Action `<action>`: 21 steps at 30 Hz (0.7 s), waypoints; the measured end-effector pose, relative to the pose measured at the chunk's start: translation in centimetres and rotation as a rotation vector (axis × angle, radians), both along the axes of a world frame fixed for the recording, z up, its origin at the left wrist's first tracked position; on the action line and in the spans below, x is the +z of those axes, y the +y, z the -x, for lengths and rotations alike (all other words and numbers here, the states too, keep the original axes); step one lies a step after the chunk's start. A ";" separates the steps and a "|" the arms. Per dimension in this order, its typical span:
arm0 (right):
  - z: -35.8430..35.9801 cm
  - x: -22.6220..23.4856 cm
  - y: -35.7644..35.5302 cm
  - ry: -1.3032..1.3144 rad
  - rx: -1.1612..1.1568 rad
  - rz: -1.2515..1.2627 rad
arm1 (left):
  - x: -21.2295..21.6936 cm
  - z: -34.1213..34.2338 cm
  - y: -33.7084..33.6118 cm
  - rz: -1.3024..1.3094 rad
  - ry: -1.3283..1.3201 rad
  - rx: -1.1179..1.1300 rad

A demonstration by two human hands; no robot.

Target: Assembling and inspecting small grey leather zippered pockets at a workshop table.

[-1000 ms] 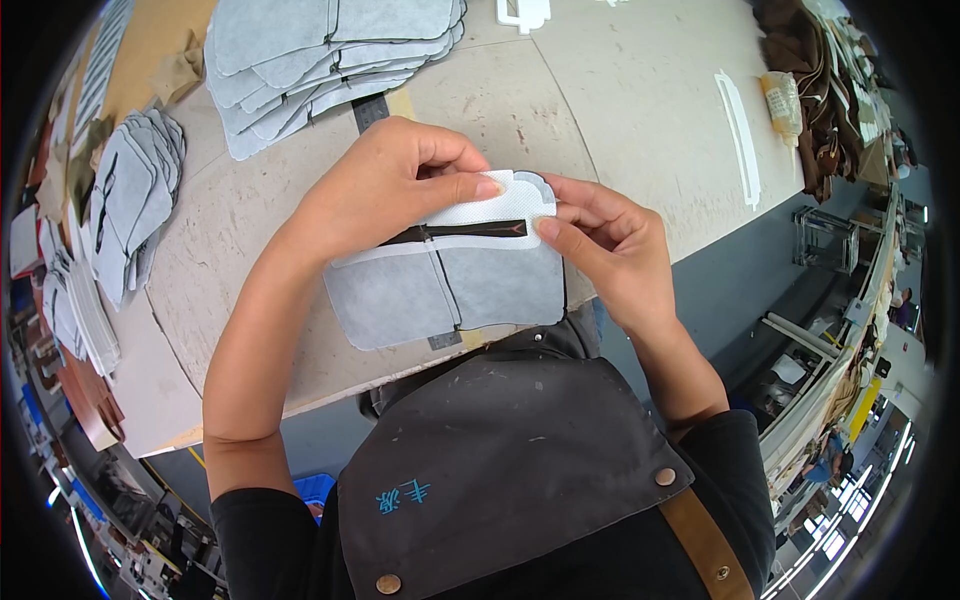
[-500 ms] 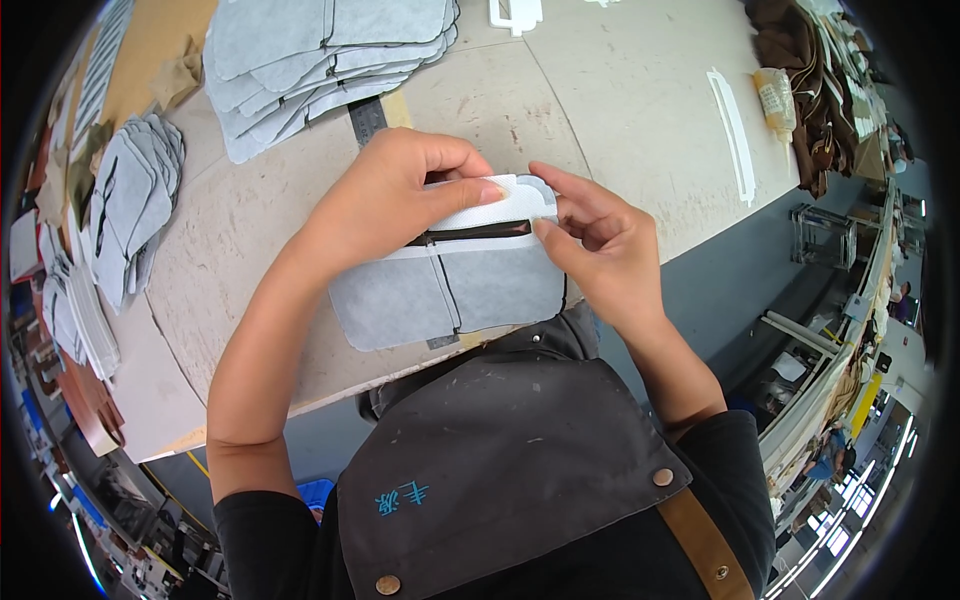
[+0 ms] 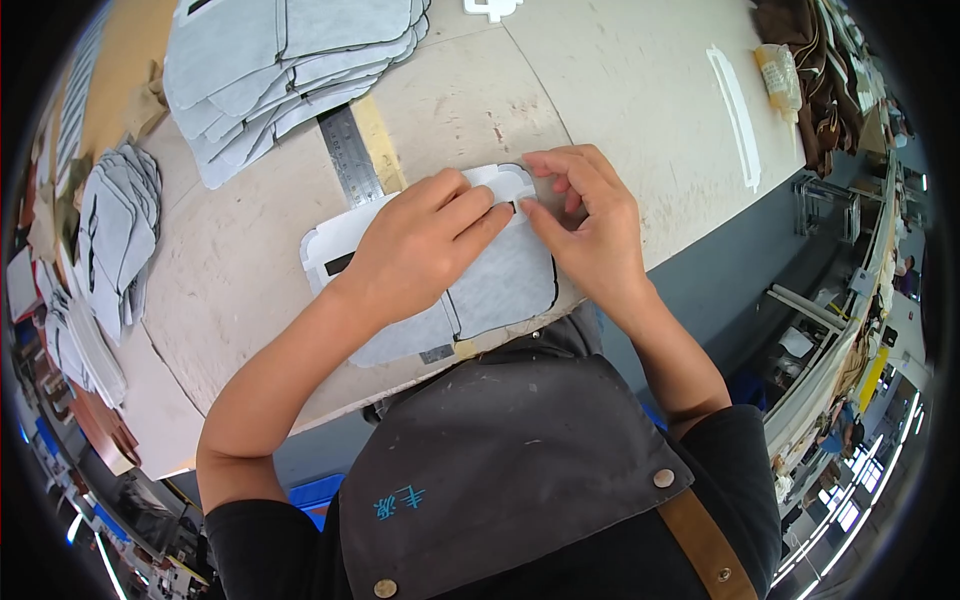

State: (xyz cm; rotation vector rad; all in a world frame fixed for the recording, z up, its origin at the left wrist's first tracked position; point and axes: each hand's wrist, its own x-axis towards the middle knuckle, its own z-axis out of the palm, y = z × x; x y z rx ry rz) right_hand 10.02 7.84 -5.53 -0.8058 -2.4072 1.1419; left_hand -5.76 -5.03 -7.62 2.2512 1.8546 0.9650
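Note:
A light grey fabric panel [image 3: 500, 270] with rounded corners lies on the table at its front edge. A white strip with a dark slot runs along its far side, and a dark seam line crosses its middle. Over the strip rests my left hand [image 3: 425, 240], fingers stretched along the slot toward its right end and covering most of it; its thumb is hidden. My right hand [image 3: 595, 225] is at the panel's right end, thumb tip by the slot's end, index finger near the far corner, thumb and fingers apart.
A metal ruler [image 3: 350, 155] lies on the table, partly under the panel, beside a yellowish strip [image 3: 380, 150]. Stacked grey panels [image 3: 290, 70] stand far left, with smaller pieces [image 3: 120, 230] further left. At right are a white strip [image 3: 735, 120], a bottle [image 3: 780, 80] and brown material [image 3: 825, 110].
The panel, held with its far edge lifted before, now lies flatter on the table. My left hand has moved from pinching the white strip to lying over it. My right fingers have spread slightly.

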 end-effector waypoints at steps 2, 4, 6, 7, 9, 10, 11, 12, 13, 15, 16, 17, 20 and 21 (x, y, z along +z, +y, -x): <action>0.1 0.1 0.0 0.012 0.005 -0.002 | 0.1 -0.1 -0.1 0.003 0.003 -0.004; 0.1 0.1 0.0 0.008 0.005 0.013 | 0.1 -0.1 -0.1 0.004 0.005 -0.006; 0.0 0.1 -0.2 0.006 0.005 0.028 | 0.1 -0.1 -0.1 -0.013 0.022 -0.011; 0.1 0.0 -0.3 0.018 0.000 0.003 | 0.2 -0.1 -0.1 -0.011 0.019 -0.013; 0.2 -0.2 -0.5 0.030 -0.004 -0.021 | 0.4 -0.2 -0.1 0.006 0.025 -0.013; 0.3 -0.3 -0.6 0.036 -0.003 -0.025 | 0.4 -0.2 -0.2 0.007 0.024 -0.014; 0.3 -0.4 -0.6 0.042 -0.001 -0.028 | 0.3 -0.2 -0.2 0.003 0.022 -0.011; 0.3 -0.5 -0.6 0.042 -0.001 -0.027 | 0.2 -0.2 -0.2 -0.002 0.021 -0.008; 0.3 -0.5 -0.6 0.037 0.005 -0.039 | 0.2 -0.2 -0.2 -0.001 0.020 -0.008; 0.2 -0.5 -0.6 0.030 0.011 -0.052 | 0.1 -0.2 -0.2 -0.025 0.027 -0.006; 0.2 -0.5 -0.6 0.039 0.016 -0.032 | 0.0 -0.2 -0.2 -0.026 0.025 -0.005; 0.2 -0.5 -0.6 0.049 0.020 -0.012 | 0.1 -0.2 -0.2 -0.023 0.031 -0.005; 0.1 -0.8 -0.7 0.088 0.031 -0.050 | 0.1 -0.2 -0.2 -0.030 0.035 -0.005; 0.0 -1.0 -0.8 0.088 0.033 -0.051 | 0.1 -0.2 -0.1 -0.037 0.033 -0.006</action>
